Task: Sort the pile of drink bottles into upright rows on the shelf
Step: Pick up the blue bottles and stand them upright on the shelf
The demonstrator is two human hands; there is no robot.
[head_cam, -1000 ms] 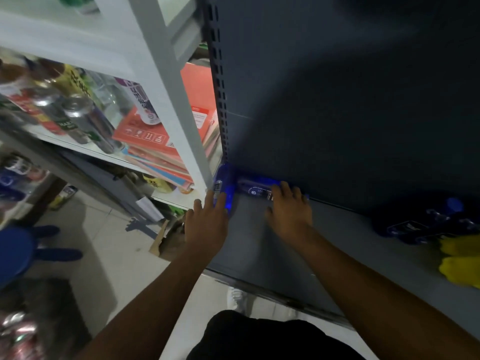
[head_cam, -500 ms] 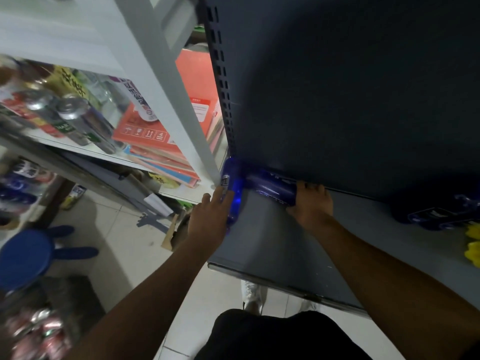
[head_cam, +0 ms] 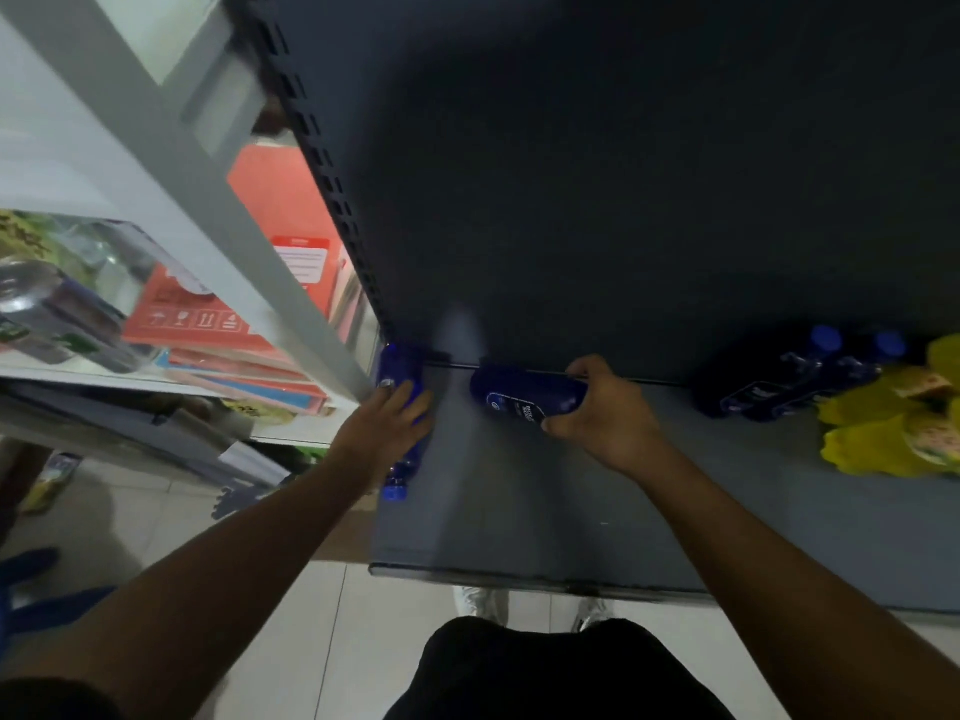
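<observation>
Corner bottle [head_cam: 397, 361] and back bottle [head_cam: 519, 394], both on their sides at the dark shelf's [head_cam: 519, 511] left end.
The right hand [head_cam: 608, 413] holds the back bottle in a closed grip, its white label print too blurred to read; the left hand [head_cam: 384, 428] covers the corner bottle, grip unclear.

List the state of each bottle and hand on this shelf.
left bottle, lying on its side, cap toward the front
right bottle, lying on its side, held
bottle pile, lying down, not upright
left hand, resting on left bottle
right hand, gripping right bottle
</observation>
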